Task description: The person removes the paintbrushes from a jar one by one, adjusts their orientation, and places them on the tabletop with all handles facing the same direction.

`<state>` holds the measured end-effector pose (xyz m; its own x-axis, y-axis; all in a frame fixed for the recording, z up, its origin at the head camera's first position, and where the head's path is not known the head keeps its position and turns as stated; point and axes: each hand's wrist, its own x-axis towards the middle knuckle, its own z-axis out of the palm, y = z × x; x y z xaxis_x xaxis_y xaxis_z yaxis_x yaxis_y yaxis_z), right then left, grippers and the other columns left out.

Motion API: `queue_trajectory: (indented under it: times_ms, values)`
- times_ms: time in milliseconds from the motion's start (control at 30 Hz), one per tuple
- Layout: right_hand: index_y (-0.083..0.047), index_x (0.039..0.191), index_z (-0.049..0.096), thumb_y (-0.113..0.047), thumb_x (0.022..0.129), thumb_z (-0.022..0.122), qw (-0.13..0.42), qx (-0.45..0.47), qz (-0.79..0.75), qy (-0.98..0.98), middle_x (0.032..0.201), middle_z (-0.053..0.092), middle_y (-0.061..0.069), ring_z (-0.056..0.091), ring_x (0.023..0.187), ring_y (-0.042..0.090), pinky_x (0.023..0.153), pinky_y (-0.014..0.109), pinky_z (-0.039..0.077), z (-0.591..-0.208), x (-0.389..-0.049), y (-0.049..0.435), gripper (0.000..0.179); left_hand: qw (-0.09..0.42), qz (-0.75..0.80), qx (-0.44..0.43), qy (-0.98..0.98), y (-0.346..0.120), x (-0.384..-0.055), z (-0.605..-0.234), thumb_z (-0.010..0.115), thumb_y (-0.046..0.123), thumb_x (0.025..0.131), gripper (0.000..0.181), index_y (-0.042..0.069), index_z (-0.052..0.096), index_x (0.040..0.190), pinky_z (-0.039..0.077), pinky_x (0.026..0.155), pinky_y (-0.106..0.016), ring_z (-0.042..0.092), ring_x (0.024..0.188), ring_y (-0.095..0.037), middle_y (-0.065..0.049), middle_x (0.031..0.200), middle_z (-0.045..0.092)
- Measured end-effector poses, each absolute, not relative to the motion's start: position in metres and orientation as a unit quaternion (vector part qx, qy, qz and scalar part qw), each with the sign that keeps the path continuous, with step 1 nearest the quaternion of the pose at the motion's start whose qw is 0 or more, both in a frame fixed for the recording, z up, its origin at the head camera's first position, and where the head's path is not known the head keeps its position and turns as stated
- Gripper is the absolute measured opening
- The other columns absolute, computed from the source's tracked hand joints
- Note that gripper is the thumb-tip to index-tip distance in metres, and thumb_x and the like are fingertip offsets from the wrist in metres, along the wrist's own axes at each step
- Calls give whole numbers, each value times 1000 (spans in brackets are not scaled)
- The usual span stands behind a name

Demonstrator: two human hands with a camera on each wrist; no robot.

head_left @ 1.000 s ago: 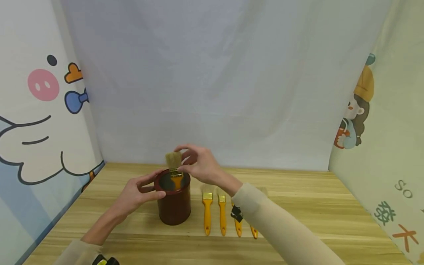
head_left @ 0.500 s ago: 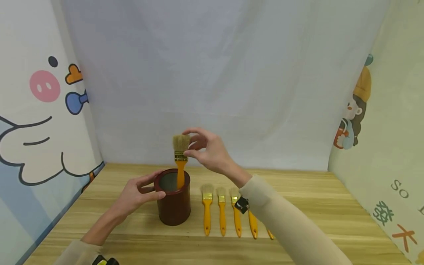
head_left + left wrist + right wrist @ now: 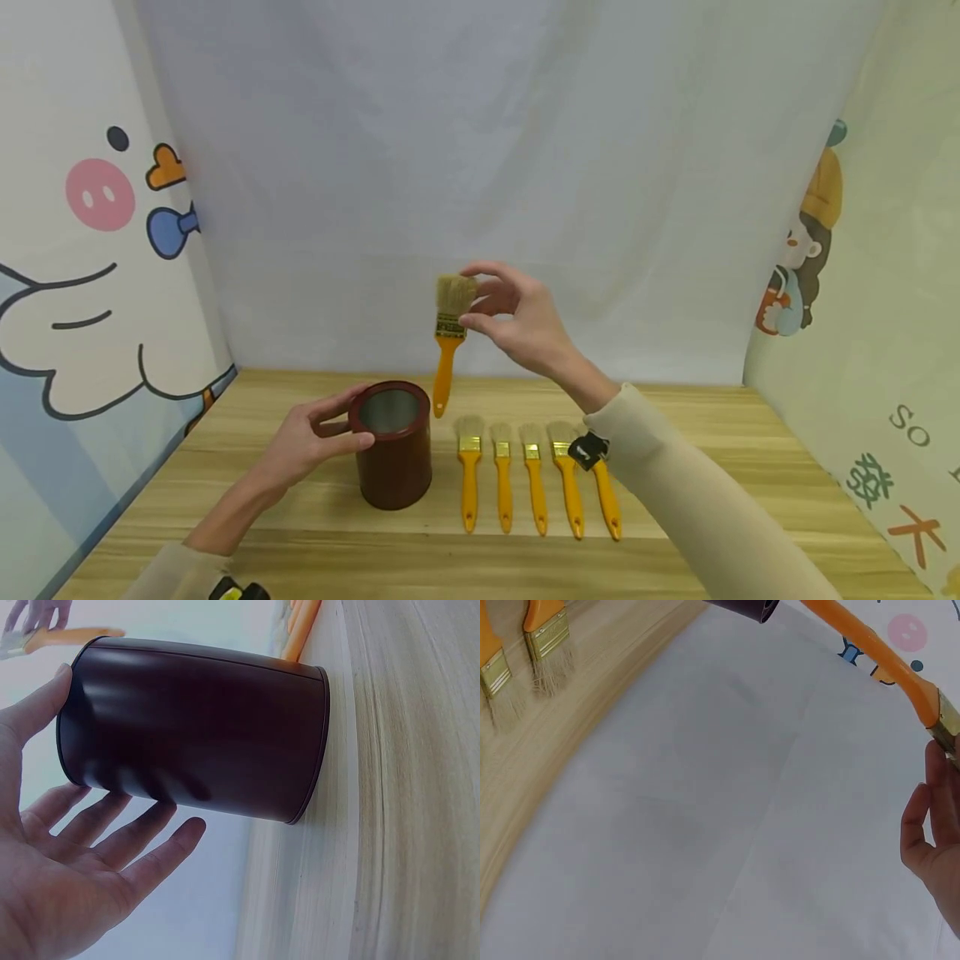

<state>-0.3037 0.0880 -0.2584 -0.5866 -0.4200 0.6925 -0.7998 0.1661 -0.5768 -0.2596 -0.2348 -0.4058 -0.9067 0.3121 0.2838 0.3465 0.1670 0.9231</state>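
A paintbrush with an orange handle, metal band and pale bristles hangs in the air, handle down and slightly tilted. My right hand pinches it around the metal band and bristles. Just left of and below the brush stands a dark red-brown cylindrical can, upright and open at the top. My left hand holds the can near its rim, thumb on the near side and fingers on the far side. In the left wrist view the thumb and spread fingers straddle the can.
Several more paintbrushes lie in a row on the wooden table to the right of the can, bristles away from me. A white cloth hangs behind the table. Printed panels stand at the left and right.
The right hand has lifted the paintbrush up out of the can and carried it to the right, clear of the rim. The left hand and can have stayed in place.
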Motion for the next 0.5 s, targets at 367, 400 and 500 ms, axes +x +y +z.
queue_trajectory:
  times_ms: [367,400,500]
  values:
    - [-2,136,65,9,90,80,171,374,501,-761,107,75,16,75,89,28,80,44,62,-284,-301,129,50,15,-605,-216,-766,-235,-261,-407,79,12,95,72,4,47,159,58,94,-33,54,132,-55,-24,159,45]
    - [-3,136,65,9,90,80,169,369,500,-765,107,75,16,75,89,28,81,44,62,-288,-301,133,50,14,-605,-216,-767,-235,-261,-407,79,13,95,72,4,47,159,58,94,-34,54,132,-55,-24,159,45]
    - [-1,135,66,10,89,80,164,356,501,-772,106,75,17,75,89,30,80,45,62,-298,-299,144,50,11,-605,-213,-768,-235,-260,-405,79,13,96,71,5,47,159,58,94,-35,54,132,-55,-23,159,45]
